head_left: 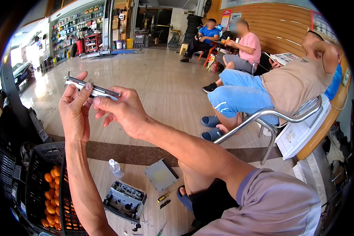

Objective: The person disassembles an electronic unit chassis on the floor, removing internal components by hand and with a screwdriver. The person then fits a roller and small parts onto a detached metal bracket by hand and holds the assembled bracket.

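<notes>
A slim silver-and-black bar-shaped metal part (pixel 96 89) is held up in front of me, tilted down to the right. My left hand (pixel 76 104) pinches its left end between thumb and fingers. At the other end, my right hand (pixel 124 110) grips it with thumb and forefinger, the other fingers curled loosely. Below on the floor sits an opened grey metal casing (pixel 124 202) with mechanism parts inside. A flat grey metal cover (pixel 161 175) lies beside it. Near these are a yellow-and-black screwdriver (pixel 163 197) and a small black object (pixel 165 203).
A clear bottle (pixel 115 169) stands behind the casing. Black crates (pixel 45 151) with oranges (pixel 51 196) are at my left. Small loose parts (pixel 136 227) lie on the floor. To my right a person (pixel 295 78) reclines in a metal-framed chair (pixel 263 114); two more people sit farther back.
</notes>
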Demonstrator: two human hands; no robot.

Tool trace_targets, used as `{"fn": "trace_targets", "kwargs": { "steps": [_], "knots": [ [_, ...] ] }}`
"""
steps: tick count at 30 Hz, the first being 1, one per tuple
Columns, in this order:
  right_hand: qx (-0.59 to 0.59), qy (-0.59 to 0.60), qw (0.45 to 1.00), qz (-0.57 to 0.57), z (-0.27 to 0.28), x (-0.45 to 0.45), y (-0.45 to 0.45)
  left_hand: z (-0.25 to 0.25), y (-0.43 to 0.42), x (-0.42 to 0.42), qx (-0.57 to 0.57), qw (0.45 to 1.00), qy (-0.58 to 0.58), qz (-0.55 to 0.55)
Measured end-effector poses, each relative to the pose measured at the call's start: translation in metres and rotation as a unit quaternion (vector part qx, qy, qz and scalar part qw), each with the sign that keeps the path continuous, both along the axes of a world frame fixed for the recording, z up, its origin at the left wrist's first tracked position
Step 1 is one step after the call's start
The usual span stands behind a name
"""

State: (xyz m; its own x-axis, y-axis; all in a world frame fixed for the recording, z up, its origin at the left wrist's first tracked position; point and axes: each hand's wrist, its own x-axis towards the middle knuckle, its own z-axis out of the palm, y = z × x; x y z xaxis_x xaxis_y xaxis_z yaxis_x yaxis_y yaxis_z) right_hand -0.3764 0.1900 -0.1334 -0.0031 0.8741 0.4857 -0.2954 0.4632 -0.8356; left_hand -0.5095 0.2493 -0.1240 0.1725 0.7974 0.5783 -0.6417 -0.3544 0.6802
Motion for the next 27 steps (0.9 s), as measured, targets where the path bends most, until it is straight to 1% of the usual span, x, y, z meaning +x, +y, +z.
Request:
{"fn": "trace_targets", "kwargs": {
  "steps": [10, 16, 18, 23, 25, 27],
  "knots": [
    [-0.009, 0.001, 1.000, -0.010, 0.000, 0.000, 0.001, -0.001, 0.005, -0.001, 0.001, 1.000, 0.001, 0.010],
    [-0.010, -0.002, 1.000, -0.011, -0.001, -0.001, 0.001, -0.003, 0.006, -0.004, 0.004, 1.000, -0.008, -0.012],
    [-0.009, 0.000, 1.000, -0.009, -0.001, -0.002, 0.002, -0.005, 0.010, -0.007, 0.025, 0.999, -0.004, -0.033],
    [-0.016, 0.010, 1.000, -0.008, 0.000, -0.002, 0.001, -0.002, 0.005, -0.005, 0.021, 0.999, -0.005, -0.040],
    [-0.001, 0.005, 1.000, -0.014, 0.000, -0.003, 0.001, -0.004, 0.006, -0.009, 0.016, 0.999, -0.007, -0.039],
    [-0.005, 0.004, 1.000, -0.017, -0.001, -0.004, 0.001, -0.006, 0.009, -0.010, 0.031, 0.998, 0.000, -0.047]
  ]
}}
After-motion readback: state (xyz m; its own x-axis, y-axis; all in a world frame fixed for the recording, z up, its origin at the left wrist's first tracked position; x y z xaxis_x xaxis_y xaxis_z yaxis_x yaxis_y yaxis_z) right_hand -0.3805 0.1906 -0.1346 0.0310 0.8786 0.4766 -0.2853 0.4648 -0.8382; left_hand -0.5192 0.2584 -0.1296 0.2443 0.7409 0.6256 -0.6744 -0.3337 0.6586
